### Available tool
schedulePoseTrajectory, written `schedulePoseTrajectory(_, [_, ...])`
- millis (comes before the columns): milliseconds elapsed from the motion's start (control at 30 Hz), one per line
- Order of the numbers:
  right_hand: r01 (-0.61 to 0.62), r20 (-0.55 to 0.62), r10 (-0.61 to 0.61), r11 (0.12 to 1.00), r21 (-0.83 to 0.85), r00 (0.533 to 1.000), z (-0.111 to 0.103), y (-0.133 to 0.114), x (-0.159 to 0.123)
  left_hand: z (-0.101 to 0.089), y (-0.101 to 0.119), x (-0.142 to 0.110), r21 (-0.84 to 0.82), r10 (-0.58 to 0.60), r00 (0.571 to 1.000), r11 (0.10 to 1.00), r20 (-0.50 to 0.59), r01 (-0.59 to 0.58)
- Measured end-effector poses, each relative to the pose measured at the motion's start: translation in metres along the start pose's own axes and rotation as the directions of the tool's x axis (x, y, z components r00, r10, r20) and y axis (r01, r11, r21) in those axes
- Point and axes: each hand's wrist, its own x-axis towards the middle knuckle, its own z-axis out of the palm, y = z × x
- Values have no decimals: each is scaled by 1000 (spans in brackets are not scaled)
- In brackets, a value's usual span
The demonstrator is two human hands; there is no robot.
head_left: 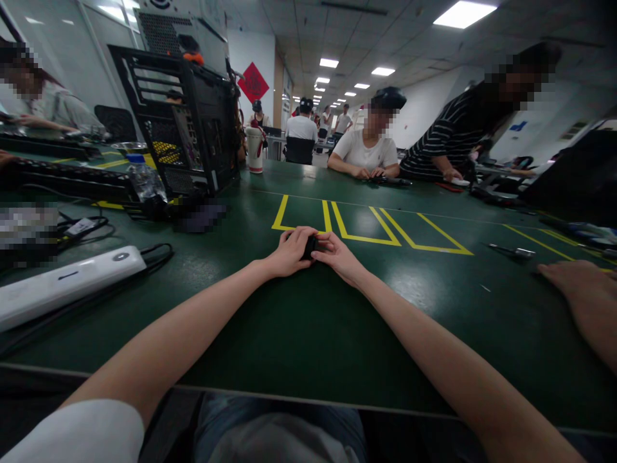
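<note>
Both of my hands meet over the green table (299,334), close to the yellow tape marks. Between them is a small black object (310,247), mostly covered by my fingers, so its kind cannot be made out. My left hand (290,252) wraps round it from the left, fingers curled over the top. From the right, my right hand (337,256) pinches its side with thumb and fingers. The object is at or just above the table surface; which of the two I cannot tell.
Yellow tape outlines (364,241) lie just beyond my hands. At left are a white power strip (72,283), a plastic bottle (144,180) and a black computer case (193,122); a paper cup (254,149) stands behind. Another person's hand (573,283) rests at right, near a screwdriver-like tool (518,252).
</note>
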Motion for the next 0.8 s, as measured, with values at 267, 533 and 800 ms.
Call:
schedulePoseTrajectory(267, [-56,-123,54,998,-16,991,5,2,3,0,-1,0,5,-3,1000,1000,2,3])
schedulePoseTrajectory(533, [9,1,-9,998,-66,1000,9,-6,-7,-8,3,-10,-16,-1,1000,1000,29,1])
schedulePoseTrajectory(800, [-38,-49,36,998,-48,998,24,-10,-12,-20,10,-24,-10,19,999,1000,36,-19])
